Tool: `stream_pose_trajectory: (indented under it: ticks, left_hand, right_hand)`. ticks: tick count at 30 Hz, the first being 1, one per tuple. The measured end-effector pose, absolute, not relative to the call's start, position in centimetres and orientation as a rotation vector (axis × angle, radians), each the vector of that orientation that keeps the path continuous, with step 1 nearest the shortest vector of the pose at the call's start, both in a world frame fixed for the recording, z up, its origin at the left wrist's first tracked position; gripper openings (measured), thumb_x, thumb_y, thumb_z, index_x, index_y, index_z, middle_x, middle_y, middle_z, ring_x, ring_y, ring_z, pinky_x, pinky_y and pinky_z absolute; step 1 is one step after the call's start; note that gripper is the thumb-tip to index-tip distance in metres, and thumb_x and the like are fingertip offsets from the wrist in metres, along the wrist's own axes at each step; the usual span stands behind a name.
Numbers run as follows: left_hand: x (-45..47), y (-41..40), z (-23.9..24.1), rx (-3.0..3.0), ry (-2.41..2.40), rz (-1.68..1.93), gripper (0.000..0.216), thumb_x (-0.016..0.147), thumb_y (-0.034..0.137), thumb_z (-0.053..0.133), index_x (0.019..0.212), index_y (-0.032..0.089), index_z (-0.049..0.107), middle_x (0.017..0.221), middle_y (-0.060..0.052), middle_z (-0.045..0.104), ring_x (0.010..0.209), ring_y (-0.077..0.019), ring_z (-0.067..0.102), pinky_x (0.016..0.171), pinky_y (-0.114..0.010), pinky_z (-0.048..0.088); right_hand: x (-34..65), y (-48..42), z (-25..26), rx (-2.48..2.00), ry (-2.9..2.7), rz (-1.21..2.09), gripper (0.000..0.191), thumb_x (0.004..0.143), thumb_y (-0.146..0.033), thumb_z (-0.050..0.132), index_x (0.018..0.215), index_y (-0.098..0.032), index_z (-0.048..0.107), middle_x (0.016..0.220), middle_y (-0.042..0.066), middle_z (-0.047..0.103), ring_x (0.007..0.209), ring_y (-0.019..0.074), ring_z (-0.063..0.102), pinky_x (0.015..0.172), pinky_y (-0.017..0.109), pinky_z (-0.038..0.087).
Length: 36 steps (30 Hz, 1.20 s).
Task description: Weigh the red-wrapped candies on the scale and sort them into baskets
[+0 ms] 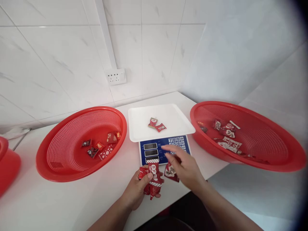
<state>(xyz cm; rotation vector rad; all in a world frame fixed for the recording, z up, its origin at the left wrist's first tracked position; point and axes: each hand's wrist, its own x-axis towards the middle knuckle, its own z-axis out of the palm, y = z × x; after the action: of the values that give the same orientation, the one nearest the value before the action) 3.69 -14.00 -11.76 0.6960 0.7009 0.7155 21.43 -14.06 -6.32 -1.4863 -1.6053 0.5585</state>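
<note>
My left hand (138, 189) is closed round a bunch of red candy packets (153, 178) just in front of the scale. My right hand (185, 166) holds another red packet (171, 171) under its lower fingers while its index finger stretches over the blue keypad (176, 143) of the electronic scale. The scale's white tray (141, 125) carries two small red candy packets (157, 125) near its middle.
A red perforated basket (60, 166) on the left holds several red packets. A second red basket (269, 144) on the right holds several more and overhangs the white counter's edge. Part of a third red basket (8, 165) shows at far left. A wall socket (116, 76) is behind.
</note>
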Motion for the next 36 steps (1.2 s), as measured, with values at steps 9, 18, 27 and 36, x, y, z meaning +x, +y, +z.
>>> stream_pose_trajectory:
  ticks: [9,18,27,36]
  left_hand:
    - [3.7,-14.4,-11.8,0.714,0.702,0.661,0.037,0.07,0.04,0.068,0.095,0.015,0.057,0.095,-0.012,0.066,0.079,-0.0242,0.064,0.05,-0.032,0.053]
    - [3.9,-14.3,-12.2,0.773,0.774,0.653,0.039,0.067,0.039,0.071,0.093,0.016,0.055,0.069,-0.003,0.065,0.053,-0.0149,0.06,0.051,-0.031,0.052]
    - [4.0,-14.2,-11.6,0.871,0.721,0.627,0.03,0.07,0.031,0.07,0.091,0.015,0.057,0.066,-0.001,0.062,0.057,-0.0128,0.058,0.059,-0.031,0.051]
    - [3.3,-13.8,-11.4,0.526,0.576,0.478,0.044,0.084,0.047,0.045,0.115,0.017,0.054,0.091,-0.01,0.067,0.075,-0.0199,0.064,0.062,-0.035,0.053]
  right_hand:
    - [27.0,-5.1,-2.8,-1.613,-1.537,0.341,0.039,0.085,-0.035,0.046,0.121,-0.02,0.049,0.113,0.01,0.062,0.102,0.0236,0.058,0.088,0.043,0.044]
    - [22.6,-14.2,-3.8,-1.434,-1.824,1.121,0.041,0.078,-0.038,0.06,0.117,-0.025,0.055,0.114,0.006,0.061,0.095,0.0212,0.06,0.081,0.036,0.049]
    - [21.0,-16.6,-5.8,-1.334,-1.659,1.26,0.033,0.079,-0.026,0.059,0.111,-0.025,0.057,0.109,0.003,0.062,0.098,0.0189,0.057,0.085,0.031,0.045]
    - [21.6,-16.0,-8.1,-1.251,-1.08,1.56,0.025,0.073,-0.023,0.061,0.097,-0.021,0.057,0.083,-0.001,0.063,0.074,0.0144,0.058,0.066,0.028,0.047]
